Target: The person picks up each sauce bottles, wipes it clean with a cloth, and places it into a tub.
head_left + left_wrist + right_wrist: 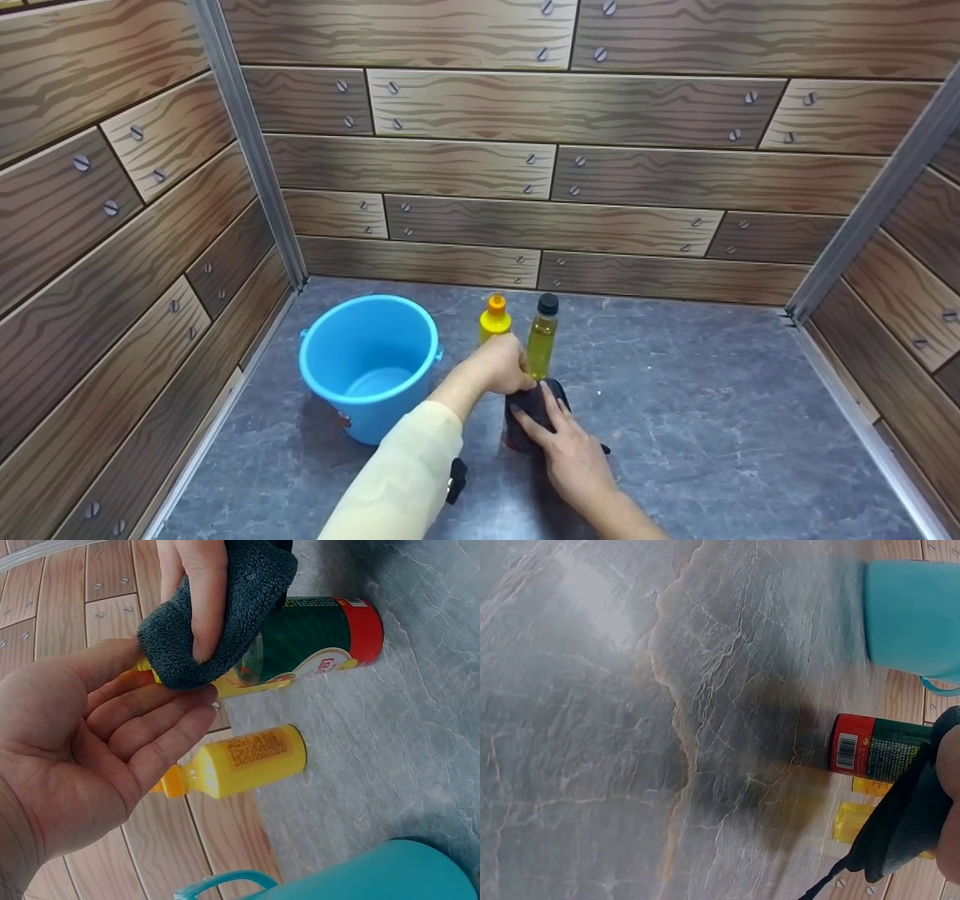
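A dark blue-grey cloth (pixel 527 411) is draped over the top of a green can with a red base (pixel 315 637), which stands on the grey floor. My left hand (pixel 496 364) reaches in from the left and holds the cloth's edge between thumb and fingers, its palm showing in the left wrist view. From the right, my right hand (pixel 576 457) grips the cloth against the can, fingers spread over it. In the right wrist view, one cloth corner (pixel 862 851) hangs free. The can's top is hidden under the cloth.
Just behind the can stand a yellow bottle with an orange cap (pixel 495 322) and a black-capped bottle of yellow liquid (pixel 541 346). A blue bucket (pixel 390 416) stands to the left. Wood-patterned walls (pixel 465 169) enclose the grey marbled floor (pixel 720 420).
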Demonstrator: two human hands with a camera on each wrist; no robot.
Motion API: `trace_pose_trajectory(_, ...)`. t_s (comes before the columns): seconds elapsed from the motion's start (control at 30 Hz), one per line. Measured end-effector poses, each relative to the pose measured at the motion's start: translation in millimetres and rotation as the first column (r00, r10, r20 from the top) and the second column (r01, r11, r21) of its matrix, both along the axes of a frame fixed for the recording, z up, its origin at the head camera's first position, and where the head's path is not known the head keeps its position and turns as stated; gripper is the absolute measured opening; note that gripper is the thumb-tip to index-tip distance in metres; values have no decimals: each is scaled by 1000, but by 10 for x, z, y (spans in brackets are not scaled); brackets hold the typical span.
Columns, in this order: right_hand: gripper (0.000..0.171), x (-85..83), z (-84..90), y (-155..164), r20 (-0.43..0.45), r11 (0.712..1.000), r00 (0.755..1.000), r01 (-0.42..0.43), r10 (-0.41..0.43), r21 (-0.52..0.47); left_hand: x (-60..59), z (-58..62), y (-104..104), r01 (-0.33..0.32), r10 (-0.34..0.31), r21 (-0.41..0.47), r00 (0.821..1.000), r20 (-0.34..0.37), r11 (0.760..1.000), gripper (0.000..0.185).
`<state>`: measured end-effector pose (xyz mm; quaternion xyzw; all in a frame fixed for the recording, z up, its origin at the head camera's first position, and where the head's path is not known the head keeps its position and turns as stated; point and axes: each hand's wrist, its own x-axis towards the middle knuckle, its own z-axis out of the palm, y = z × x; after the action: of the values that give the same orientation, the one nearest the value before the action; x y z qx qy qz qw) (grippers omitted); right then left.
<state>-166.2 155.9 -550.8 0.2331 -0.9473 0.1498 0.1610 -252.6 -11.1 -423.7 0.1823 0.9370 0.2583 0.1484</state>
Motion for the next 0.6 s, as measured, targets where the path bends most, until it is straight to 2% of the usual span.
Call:
trace_pose_trajectory(0.37,67,13,-93,-26,-85,999,996,-9,6,-39,-20,-17,0,18,-18,-8,1000,-26,1000,21)
trace_pose_trajectory(0.6,65,11,-153,-57,-94,998,996,4,-9,-56,0,-9,-13,3,-3,14,1000,6,1000,21)
